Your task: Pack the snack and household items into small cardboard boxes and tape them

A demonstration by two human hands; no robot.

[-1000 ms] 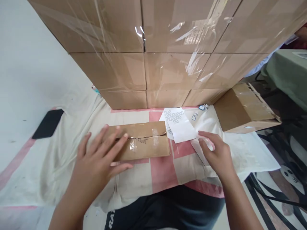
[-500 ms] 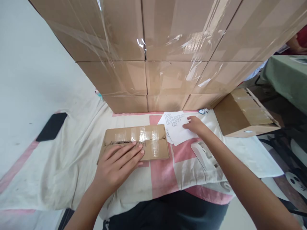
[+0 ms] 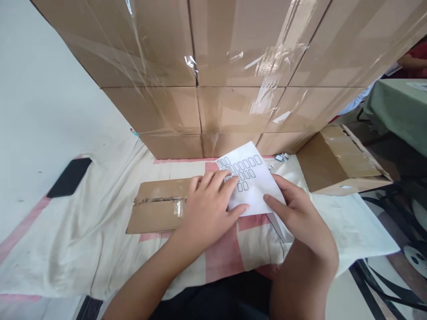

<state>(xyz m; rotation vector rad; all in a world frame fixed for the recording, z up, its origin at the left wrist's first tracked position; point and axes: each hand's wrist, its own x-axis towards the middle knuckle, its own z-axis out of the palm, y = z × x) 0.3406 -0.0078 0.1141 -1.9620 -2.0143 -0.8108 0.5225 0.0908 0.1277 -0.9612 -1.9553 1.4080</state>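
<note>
A white sticker sheet [image 3: 254, 180] printed with several small rounded labels is lifted above the cloth between both hands. My right hand [image 3: 300, 215] pinches its lower right edge. My left hand [image 3: 210, 206] lies over its left side, fingers stretched onto the labels and thumb under the bottom edge. A flat taped cardboard box [image 3: 156, 204] lies on the cloth just left of my left hand, partly covered by it.
A wall of plastic-wrapped cartons [image 3: 207, 66] stands close behind. A smaller open carton [image 3: 336, 164] sits at the right. A black phone [image 3: 68, 177] lies on the floor at the left. White and pink cloth [image 3: 66, 240] covers the work surface. A green-covered table [image 3: 396, 106] is far right.
My right hand picked the sticker sheet up off the cloth and drew it nearer. My left hand left the flat box's top and moved right onto the sheet.
</note>
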